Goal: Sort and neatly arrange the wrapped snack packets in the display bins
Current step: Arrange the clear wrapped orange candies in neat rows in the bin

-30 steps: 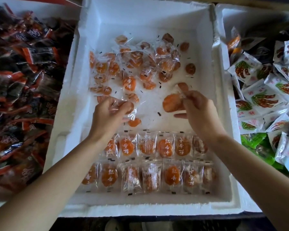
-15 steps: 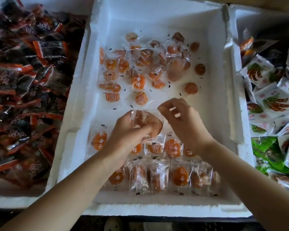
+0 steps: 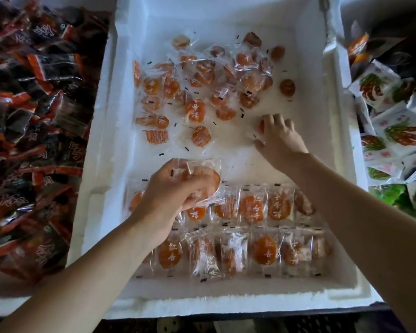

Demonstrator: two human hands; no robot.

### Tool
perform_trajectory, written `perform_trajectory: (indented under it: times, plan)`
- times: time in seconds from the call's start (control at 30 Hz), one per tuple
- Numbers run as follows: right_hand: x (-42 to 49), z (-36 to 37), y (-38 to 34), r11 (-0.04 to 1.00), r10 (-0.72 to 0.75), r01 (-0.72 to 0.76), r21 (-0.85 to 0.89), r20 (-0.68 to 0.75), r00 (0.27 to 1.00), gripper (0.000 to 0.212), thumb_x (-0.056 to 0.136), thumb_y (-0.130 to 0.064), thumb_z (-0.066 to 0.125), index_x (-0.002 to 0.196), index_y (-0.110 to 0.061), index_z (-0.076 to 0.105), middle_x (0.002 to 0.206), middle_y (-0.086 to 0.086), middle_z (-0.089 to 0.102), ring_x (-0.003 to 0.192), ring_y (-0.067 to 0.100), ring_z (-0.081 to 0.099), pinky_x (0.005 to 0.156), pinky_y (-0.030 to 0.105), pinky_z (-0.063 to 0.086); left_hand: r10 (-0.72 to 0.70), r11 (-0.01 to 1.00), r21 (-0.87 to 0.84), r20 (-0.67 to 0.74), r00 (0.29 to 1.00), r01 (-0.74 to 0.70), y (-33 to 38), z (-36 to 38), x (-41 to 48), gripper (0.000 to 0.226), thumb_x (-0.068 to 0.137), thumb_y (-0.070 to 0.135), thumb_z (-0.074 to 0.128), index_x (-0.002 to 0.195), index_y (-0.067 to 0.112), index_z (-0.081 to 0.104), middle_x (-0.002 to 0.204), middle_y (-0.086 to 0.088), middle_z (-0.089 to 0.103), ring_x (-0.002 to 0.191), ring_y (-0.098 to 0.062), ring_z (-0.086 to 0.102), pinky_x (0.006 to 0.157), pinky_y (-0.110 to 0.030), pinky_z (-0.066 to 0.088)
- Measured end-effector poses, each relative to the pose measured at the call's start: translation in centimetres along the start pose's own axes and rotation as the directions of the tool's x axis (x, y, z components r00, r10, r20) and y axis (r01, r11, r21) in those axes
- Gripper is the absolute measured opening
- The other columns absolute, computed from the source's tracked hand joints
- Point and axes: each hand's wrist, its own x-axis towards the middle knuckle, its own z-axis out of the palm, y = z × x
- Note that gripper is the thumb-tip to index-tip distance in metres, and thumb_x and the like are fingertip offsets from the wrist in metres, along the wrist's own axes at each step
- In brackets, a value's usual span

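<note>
Over on the left, dark red-and-black packets (image 3: 34,116) are being kept in a messy heap. In the white foam bin (image 3: 101,164), a small bunch of apricot packets (image 3: 203,180) is being gripped by the left hand (image 3: 168,188) right over the neat rows (image 3: 252,231), with the loose pile (image 3: 202,80) behind. A single packet (image 3: 261,124) on the bin floor is being pinched by the right hand (image 3: 279,138), fingers curled. White-green packets (image 3: 394,131) are being kept far right.

White characters 红杏干 printed on clear apricot packets (image 3: 252,209) in rows nearward of the right fingers (image 3: 274,122); lettering on dark wrappers (image 3: 34,92) illegible.
</note>
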Motion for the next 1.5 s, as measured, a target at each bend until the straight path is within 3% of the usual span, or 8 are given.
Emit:
perform_trajectory:
  times: [0.17, 0.4, 0.67, 0.87, 1.03, 1.23, 1.4, 1.5]
  plan:
    - [-2.9, -1.5, -1.1, 0.933, 0.031, -0.014, 0.360, -0.041, 0.999, 0.020, 0.098, -0.017, 0.042, 0.115, -0.007, 0.042, 0.091, 0.011, 0.058, 0.065, 0.019, 0.053, 0.057, 0.031, 0.040, -0.031, 0.999, -0.032, -0.027, 0.999, 0.030, -0.6, 0.5, 0.6, 0.034, 0.079, 0.010, 0.072, 0.111, 0.005, 0.059, 0.104, -0.011, 0.073, 0.096, -0.022, 0.072, 0.088, -0.037, 0.058]
    - [-8.8, -4.0, -4.8, 0.719, 0.047, 0.166, 0.675, -0.286, 0.957, 0.023, 0.087, -0.017, 0.065, 0.108, -0.011, 0.061, 0.094, -0.014, 0.060, 0.075, -0.007, 0.057, 0.073, 0.004, 0.048, -0.081, 0.984, -0.167, -0.083, 0.993, 0.066, -1.1, 1.0, 0.7, 0.032, 0.089, 0.019, 0.065, 0.120, 0.011, 0.060, 0.117, -0.008, 0.068, 0.103, -0.020, 0.066, 0.083, -0.027, 0.055]
    - [-11.7, -0.7, -8.0, 0.681, -0.142, 0.299, 0.668, -0.280, 0.950, 0.023, 0.085, -0.020, 0.067, 0.106, -0.013, 0.062, 0.115, -0.006, 0.062, 0.110, 0.008, 0.056, 0.095, 0.018, 0.044, -0.154, 0.870, -0.472, 0.010, 0.988, 0.140, -0.1, 2.0, -0.8, 0.036, 0.099, 0.033, 0.047, 0.108, 0.003, 0.065, 0.084, -0.008, 0.071, 0.067, -0.014, 0.068, 0.055, -0.024, 0.056]
    - [-12.8, -1.9, -8.6, 0.342, -0.294, 0.317, 0.885, -0.220, 0.930, 0.029, 0.093, -0.005, 0.051, 0.121, -0.010, 0.047, 0.122, -0.001, 0.059, 0.119, 0.004, 0.054, 0.098, 0.020, 0.044, -0.038, 0.950, -0.310, 0.006, 0.999, 0.038, -0.1, -0.7, -1.1, 0.040, 0.082, 0.014, 0.070, 0.119, 0.005, 0.062, 0.093, -0.008, 0.075, 0.087, -0.018, 0.073, 0.069, -0.027, 0.060]
    - [-9.0, -2.3, -9.4, 0.567, -0.195, 0.274, 0.777, -0.197, 0.961, 0.029, 0.094, -0.007, 0.050, 0.120, -0.019, 0.045, 0.120, -0.006, 0.053, 0.108, -0.002, 0.053, 0.094, 0.016, 0.044, 0.039, 0.970, -0.236, -0.108, 0.993, -0.063, 0.1, -2.4, -1.3, 0.055, 0.060, 0.018, 0.077, 0.112, 0.014, 0.062, 0.101, -0.007, 0.075, 0.093, -0.019, 0.073, 0.082, -0.036, 0.060]
    - [-1.2, 1.3, -9.7, 0.925, -0.171, 0.168, 0.341, -0.023, 0.985, 0.073, 0.089, -0.031, 0.062, 0.146, -0.011, 0.021, 0.148, 0.008, 0.029, 0.133, 0.025, 0.029, 0.110, 0.032, 0.026, 0.091, 0.982, -0.150, -0.165, 0.982, -0.116, 0.3, -4.4, -1.5, 0.049, 0.056, 0.025, 0.076, 0.103, 0.022, 0.061, 0.101, -0.002, 0.073, 0.100, -0.018, 0.069, 0.095, -0.041, 0.052]
    - [0.4, 2.7, -10.5, 0.911, -0.018, 0.073, 0.406, -0.137, 0.990, 0.074, 0.078, -0.023, 0.075, 0.137, -0.007, 0.032, 0.132, 0.010, 0.045, 0.118, 0.023, 0.042, 0.097, 0.026, 0.036, 0.113, 0.985, -0.111, -0.183, 0.977, -0.135, -0.1, -5.5, -1.5, 0.053, 0.055, 0.028, 0.079, 0.104, 0.025, 0.062, 0.104, -0.001, 0.073, 0.099, -0.014, 0.070, 0.078, -0.027, 0.056]
    - [-0.2, 1.6, -10.3, 0.778, 0.081, 0.018, 0.628, -0.128, 0.988, 0.047, 0.081, -0.017, 0.073, 0.121, -0.008, 0.050, 0.107, 0.004, 0.060, 0.089, 0.012, 0.052, 0.067, 0.007, 0.040, 0.144, 0.983, -0.084, -0.178, 0.973, -0.161, -0.1, -5.8, -1.5, 0.045, 0.069, 0.016, 0.080, 0.110, 0.024, 0.063, 0.103, 0.001, 0.074, 0.097, -0.012, 0.071, 0.069, -0.020, 0.056]
